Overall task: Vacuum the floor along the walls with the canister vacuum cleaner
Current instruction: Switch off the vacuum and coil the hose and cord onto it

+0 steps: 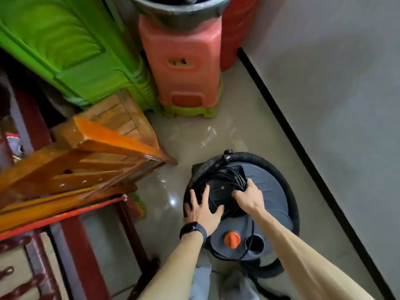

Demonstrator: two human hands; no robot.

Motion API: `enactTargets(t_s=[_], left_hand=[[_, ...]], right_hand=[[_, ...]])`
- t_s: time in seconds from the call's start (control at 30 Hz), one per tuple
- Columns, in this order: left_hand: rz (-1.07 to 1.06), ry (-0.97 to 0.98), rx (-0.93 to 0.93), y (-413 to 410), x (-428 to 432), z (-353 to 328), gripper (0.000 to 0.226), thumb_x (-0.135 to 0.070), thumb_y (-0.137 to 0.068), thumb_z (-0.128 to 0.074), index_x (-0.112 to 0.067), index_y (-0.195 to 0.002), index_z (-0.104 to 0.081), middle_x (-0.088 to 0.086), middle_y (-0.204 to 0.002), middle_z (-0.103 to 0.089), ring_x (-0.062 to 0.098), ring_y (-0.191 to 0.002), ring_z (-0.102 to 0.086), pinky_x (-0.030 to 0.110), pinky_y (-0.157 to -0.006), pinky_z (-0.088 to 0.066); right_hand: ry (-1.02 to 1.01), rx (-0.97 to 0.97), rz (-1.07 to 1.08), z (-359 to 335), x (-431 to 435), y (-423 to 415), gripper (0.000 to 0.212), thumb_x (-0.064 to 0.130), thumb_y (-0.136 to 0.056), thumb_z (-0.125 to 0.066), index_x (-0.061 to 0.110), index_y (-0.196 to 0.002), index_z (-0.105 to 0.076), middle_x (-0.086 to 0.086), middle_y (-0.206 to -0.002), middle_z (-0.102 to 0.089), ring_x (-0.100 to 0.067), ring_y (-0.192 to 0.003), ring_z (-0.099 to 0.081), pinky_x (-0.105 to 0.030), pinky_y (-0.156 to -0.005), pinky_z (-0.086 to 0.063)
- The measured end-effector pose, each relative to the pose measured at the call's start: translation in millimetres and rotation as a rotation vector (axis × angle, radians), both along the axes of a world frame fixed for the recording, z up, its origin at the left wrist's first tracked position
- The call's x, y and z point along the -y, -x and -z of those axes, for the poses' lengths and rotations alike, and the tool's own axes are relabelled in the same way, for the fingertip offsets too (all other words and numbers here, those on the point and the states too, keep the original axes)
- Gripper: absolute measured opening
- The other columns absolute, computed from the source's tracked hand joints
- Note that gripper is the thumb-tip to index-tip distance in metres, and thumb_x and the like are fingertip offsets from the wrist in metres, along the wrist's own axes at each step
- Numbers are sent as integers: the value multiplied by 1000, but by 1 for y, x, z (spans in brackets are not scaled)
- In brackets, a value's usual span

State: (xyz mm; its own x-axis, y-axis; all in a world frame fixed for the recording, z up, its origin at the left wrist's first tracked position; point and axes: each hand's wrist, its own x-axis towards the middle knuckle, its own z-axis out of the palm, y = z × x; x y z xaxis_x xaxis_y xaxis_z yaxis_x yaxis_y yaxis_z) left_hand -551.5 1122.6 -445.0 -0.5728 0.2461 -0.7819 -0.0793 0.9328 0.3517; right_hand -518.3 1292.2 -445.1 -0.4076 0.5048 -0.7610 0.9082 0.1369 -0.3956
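Down on the glossy beige floor (194,137), close to the grey wall (335,83) with its black baseboard (281,118): logged canister vacuum cleaner (270,191) standing upright, grey lid facing up, near the baseboard but apart from it. Noted black ribbed hose (266,162) looped round the body, black power cord (229,178) coiled in a bundle over the top, orange knob (232,239) on the near side of the lid. Recorded left hand (202,210) laid flat on the left part of the black top housing, fingers straight and spread, holding nothing; dark wristband (192,231) on that wrist. Recorded right hand (249,197) with fingers curled round the power cord bundle at the right of the housing, grip closed on it; cannot tell whether a handle beneath is caught too. Beyond the vacuum, toward the corner: seen orange stools (184,61) stacked over a green stool (190,111), black bucket (181,7) resting on top. Left of those: green plastic chairs (65,40), stacked. Nearer, at left: wooden furniture (97,144), tilted and blurred, lying over a red-framed table (75,213); kind of piece not clear.
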Motion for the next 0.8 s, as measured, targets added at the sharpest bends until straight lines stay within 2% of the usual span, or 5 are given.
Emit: enactTargets(t_s=[0.23, 0.5, 0.57, 0.63, 0.8], left_hand=[[-150, 13, -52, 71, -22, 13, 65, -58, -96, -35, -59, -146, 6, -4, -162, 20, 40, -147, -5, 54, -118, -17], [-276, 20, -122, 150, -43, 37, 70, -46, -99, -34, -54, -146, 17, -1, -159, 31, 47, -145, 0, 57, -116, -16], [-326, -8, -157, 160, -43, 41, 72, -41, -100, -35, -53, -145, 19, -7, -153, 42, 50, -144, 0, 59, -115, -17], [-304, -32, -224, 171, -44, 43, 73, -34, -101, -36, -49, -142, 23, -25, -130, 60, 50, -145, 2, 61, -114, -15], [-261, -50, -298, 206, -43, 56, 71, -29, -101, -38, -44, -147, 14, -18, -125, 62, 42, -145, 21, 60, -117, 3]], right_hand=[[-55, -32, -86, 11, -16, 99, 20, 23, -83, -65, 18, -93, -48, 2, -84, -60, -28, -84, -55, -36, -71, -40], [-80, -120, -257, 20, -32, 208, 23, 25, -82, -63, 16, -91, -44, -6, -83, -60, -35, -85, -56, -39, -71, -43], [-98, -133, -325, 21, -29, 228, 24, 28, -79, -60, 17, -95, -45, -6, -81, -59, -35, -81, -56, -40, -68, -43], [-112, -122, -368, 19, -26, 244, 25, 29, -77, -57, 18, -96, -45, -4, -79, -58, -35, -77, -55, -39, -65, -42], [-117, -87, -318, 19, -20, 274, 23, 27, -75, -55, 17, -93, -43, -4, -79, -54, -36, -80, -53, -39, -67, -40]])
